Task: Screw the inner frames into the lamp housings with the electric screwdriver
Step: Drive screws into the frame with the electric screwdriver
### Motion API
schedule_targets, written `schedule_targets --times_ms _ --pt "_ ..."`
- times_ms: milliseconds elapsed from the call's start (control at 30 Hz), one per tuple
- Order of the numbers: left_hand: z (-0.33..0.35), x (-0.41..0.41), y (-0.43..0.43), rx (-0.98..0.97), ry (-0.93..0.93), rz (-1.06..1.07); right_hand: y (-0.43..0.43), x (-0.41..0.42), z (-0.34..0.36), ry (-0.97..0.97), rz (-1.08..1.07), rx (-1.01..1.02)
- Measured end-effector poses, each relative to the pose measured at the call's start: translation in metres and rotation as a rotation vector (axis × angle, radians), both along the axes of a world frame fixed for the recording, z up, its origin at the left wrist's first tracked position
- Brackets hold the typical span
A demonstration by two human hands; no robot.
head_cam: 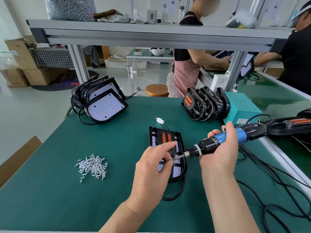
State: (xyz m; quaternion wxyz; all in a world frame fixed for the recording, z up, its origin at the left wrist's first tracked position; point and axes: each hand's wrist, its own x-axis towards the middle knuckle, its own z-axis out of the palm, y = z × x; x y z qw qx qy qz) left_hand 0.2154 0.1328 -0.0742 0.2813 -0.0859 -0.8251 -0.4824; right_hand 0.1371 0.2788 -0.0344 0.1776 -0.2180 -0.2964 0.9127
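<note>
Table (50,190) layout indicates a task in mid-run. One stack of lamp housings (101,100) stands at the far left corner with the white panels facing out. A second stack (205,105) stands near the far right edge with orange parts showing. Which stack is finished cannot be told from this view.

One lamp housing (181,140) lies flat near the middle of the table, open side up, with its inner frame (165,137) seated inside. No driven screw can be made out in it, so this unit is judged as not yet fastened, or only partly.

The electric screwdriver (208,145) is held level above the near end of the housing, tip pointing left. The right hand (220,153) wraps all its fingers round the barrel in a full grip.

The left hand (151,167) meets the bit (179,157). Its thumb and forefinger are closed narrow, pinching a screw (173,159) against the tip; the other fingers are curled under.

A pile of loose screws (93,166) lies toward the left edge, well apart from the housing. Remaining for this unit: set the loaded screw into a hole, drive it, then repeat for the other holes.
</note>
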Motion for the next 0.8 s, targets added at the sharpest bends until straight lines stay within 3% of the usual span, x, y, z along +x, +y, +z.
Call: schedule_targets --times_ms 233,500,800 --pt "-0.005 -0.007 -0.01 -0.036 -0.106 -0.017 0.004 -0.005 -0.003 -0.006 -0.007 -0.019" --pt "-0.02 -0.048 -0.037 0.36 -0.283 0.195 0.015 -0.017 -0.001 0.065 -0.062 0.058" --pt "-0.03 -0.086 -0.041 0.257 -0.684 0.142 0.012 -0.034 0.002 0.188 -0.11 0.364"
